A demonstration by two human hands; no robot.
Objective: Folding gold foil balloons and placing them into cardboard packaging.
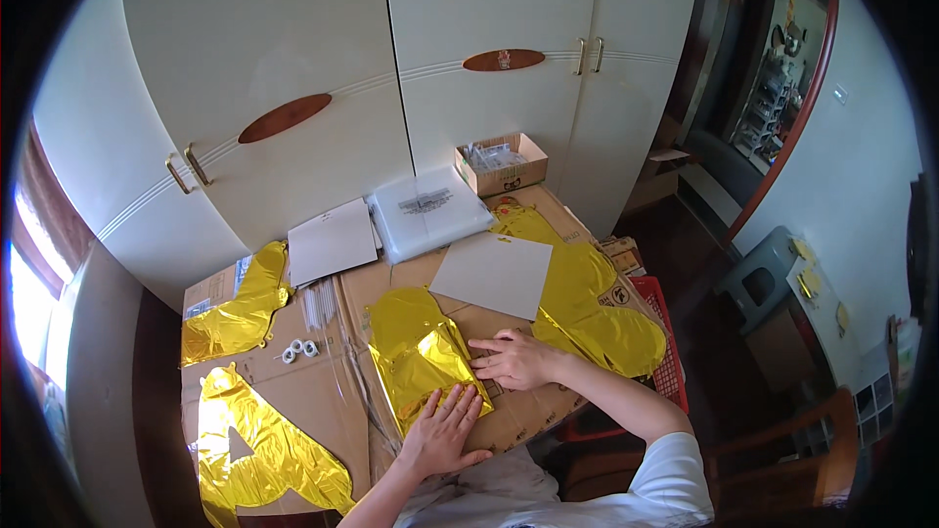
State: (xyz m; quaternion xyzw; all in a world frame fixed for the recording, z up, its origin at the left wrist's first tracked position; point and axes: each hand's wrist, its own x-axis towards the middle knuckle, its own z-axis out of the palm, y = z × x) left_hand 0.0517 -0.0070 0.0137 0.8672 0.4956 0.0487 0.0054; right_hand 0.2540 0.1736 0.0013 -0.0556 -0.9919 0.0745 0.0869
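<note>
A flat gold foil balloon, partly folded over, lies on the cardboard in front of me. My left hand rests flat on its near end with the fingers spread. At its right edge my right hand lies with fingers stretched toward the foil, palm down. Neither hand grips anything. Another flat gold foil balloon spreads out to the right, beyond my right forearm. More gold foil balloons lie at the left, one at the far corner and one letter-shaped piece nearer to me.
White cards, a stack of clear plastic bags and a small cardboard box stand along the back, by the cabinet. Small white rolls and thin clear strips lie left. A red basket sits right.
</note>
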